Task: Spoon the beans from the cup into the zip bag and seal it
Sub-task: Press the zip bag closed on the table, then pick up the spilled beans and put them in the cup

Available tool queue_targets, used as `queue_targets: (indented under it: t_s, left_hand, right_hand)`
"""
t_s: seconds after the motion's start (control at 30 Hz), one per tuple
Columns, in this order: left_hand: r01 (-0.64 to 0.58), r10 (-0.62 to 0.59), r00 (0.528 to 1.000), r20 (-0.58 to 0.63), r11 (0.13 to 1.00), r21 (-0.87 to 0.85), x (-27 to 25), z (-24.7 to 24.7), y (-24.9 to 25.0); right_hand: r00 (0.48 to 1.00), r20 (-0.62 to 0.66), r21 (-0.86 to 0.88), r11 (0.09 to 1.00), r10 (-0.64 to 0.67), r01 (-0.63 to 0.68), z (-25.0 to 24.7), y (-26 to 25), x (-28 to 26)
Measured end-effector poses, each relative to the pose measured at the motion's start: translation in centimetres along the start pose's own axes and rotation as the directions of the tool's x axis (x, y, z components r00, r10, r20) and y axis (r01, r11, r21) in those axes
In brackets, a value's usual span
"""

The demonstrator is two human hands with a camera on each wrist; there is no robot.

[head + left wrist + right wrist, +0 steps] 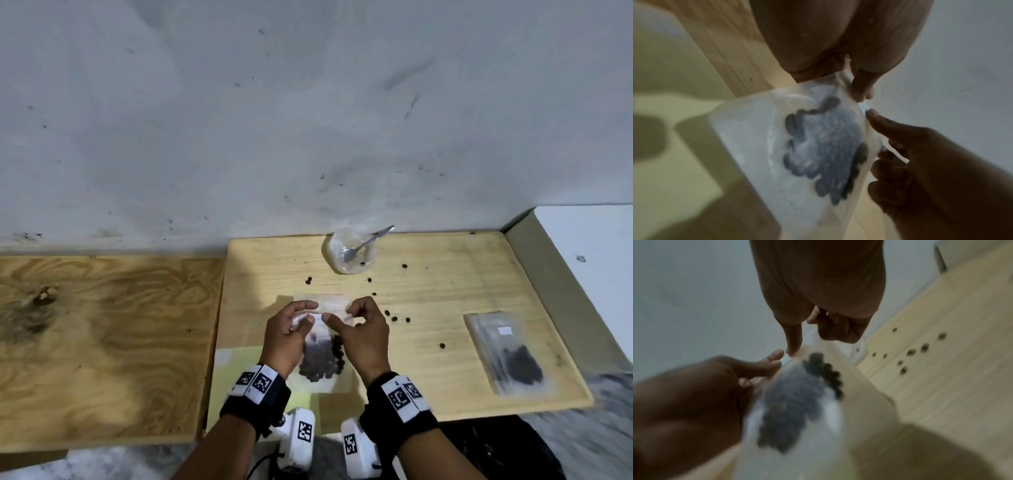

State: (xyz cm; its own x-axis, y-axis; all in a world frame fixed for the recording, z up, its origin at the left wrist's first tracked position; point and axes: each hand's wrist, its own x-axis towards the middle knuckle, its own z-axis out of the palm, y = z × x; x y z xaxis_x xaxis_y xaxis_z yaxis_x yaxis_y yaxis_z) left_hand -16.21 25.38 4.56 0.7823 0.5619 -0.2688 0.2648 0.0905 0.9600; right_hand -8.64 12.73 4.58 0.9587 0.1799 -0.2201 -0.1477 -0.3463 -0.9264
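Observation:
A clear zip bag (330,303) with dark beans (318,363) in its lower half hangs between my hands above the wooden board. My left hand (291,325) pinches the bag's top edge on the left, and my right hand (356,322) pinches it on the right. The left wrist view shows the bag (760,146) with the beans (826,146) bunched inside, my left thumb and fingers at its top strip. Blurred, the bag (818,443) hangs in the right wrist view. The clear cup (351,251) stands at the back with the metal spoon (366,243) in it.
Loose beans (390,313) lie scattered on the light wooden board (445,291). A second bag of beans (507,353) lies flat at the right. A darker plywood top (102,342) adjoins on the left. A grey wall rises behind; a white box (599,257) stands at the right.

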Motion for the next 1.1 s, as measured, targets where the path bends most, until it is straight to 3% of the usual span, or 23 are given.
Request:
queue_targets:
  t_s: [0.1,0.17,0.27,0.4,0.57,0.7,0.9,1.1]
  left_hand:
    - [0.054,-0.057,0.997,-0.060,0.998,-0.042,0.9,4.2,1.0]
    - [0.089,-0.092,0.995,-0.036,0.993,-0.080,1.5,7.9,1.6]
    - [0.176,-0.172,0.980,0.100,0.984,-0.038,1.8,14.8,1.7]
    - [0.310,-0.331,0.907,0.260,0.943,0.121,1.6,25.2,0.3]
    - [0.385,-0.481,0.783,0.394,0.872,0.302,0.8,34.7,-0.4]
    - [0.398,-0.528,0.752,0.395,0.840,0.368,0.4,38.0,-1.5]
    - [0.389,-0.542,0.766,0.345,0.819,0.421,-0.4,39.2,-2.4]
    - [0.315,-0.507,0.792,0.340,0.817,0.483,-0.5,38.8,-1.8]
  right_hand:
    - [0.994,0.111,-0.034,0.999,-0.005,0.009,-4.5,1.7,0.7]
    - [0.988,0.154,-0.050,0.999,0.029,-0.021,-8.4,3.1,1.5]
    - [0.996,0.052,-0.090,0.994,0.072,-0.067,-15.1,5.3,3.7]
    - [0.973,-0.107,-0.168,0.961,0.204,-0.220,-24.4,7.5,7.4]
    - [0.942,-0.127,-0.467,0.819,0.310,-0.332,-32.6,10.6,10.3]
    - [0.939,-0.127,-0.629,0.706,0.319,-0.325,-34.7,12.0,11.0]
    - [0.936,-0.101,-0.663,0.678,0.338,-0.317,-35.0,12.6,10.4]
    - [0.949,-0.096,-0.640,0.712,0.299,-0.289,-35.4,12.6,10.2]
